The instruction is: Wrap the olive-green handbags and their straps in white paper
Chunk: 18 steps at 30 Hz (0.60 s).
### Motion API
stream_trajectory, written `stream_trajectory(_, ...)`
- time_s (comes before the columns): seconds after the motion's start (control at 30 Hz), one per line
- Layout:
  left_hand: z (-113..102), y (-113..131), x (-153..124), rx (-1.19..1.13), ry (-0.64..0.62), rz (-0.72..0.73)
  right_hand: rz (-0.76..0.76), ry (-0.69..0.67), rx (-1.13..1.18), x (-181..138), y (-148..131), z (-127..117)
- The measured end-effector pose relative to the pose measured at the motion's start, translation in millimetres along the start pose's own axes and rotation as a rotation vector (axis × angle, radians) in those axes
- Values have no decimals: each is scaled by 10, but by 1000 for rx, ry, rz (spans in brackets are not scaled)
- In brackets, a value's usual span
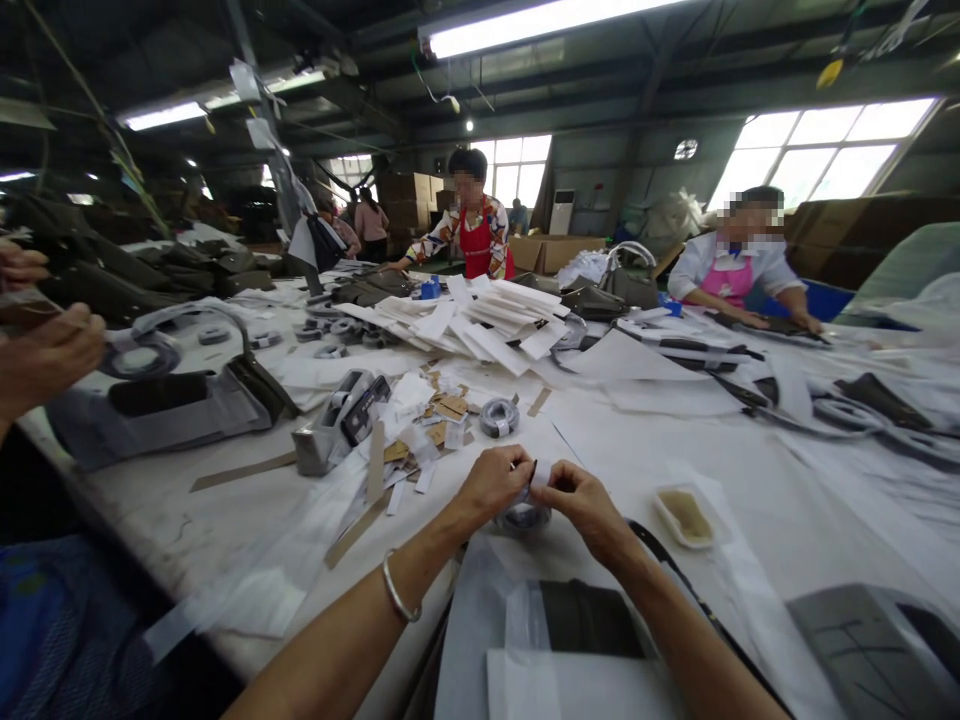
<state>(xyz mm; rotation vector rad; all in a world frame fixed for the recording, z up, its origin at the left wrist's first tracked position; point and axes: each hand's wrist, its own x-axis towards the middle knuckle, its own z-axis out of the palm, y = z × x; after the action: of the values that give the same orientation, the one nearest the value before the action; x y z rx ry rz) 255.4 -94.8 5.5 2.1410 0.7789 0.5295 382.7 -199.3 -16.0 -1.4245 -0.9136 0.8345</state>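
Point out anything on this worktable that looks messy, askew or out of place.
Loose white paper strips and brown card scraps lie scattered in a heap beside the grey tape dispenser, some slanting over the white table edge. Otherwise nothing stands out: both hands, left hand and right hand, pinch a small roll of tape.

A glossy tape roll lies on the matt white paper-covered table, near a shiny metal bangle.

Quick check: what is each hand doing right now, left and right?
Left hand: fingers pinched shut on a small dark strip over a tape roll.
Right hand: closed, pinching the same strip.
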Motion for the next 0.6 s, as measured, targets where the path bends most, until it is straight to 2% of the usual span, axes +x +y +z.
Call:
stream_trajectory(0.17, -97, -20, -90, -112, -106, 64, 155, -49, 148, -2, -23, -29)
stream_trajectory(0.27, -165, -36, -160, -199, -165, 101, 212, -121, 113, -20, -52, -48)
stream_trajectory(0.47, -210, -48, -229, -153, -168, 142, 296, -185, 99, -23, -63, -87)
stream_trajectory(0.6, -198, -37, -264, -100, -168, 177, 290, -192, 117, -32, -65, -87)
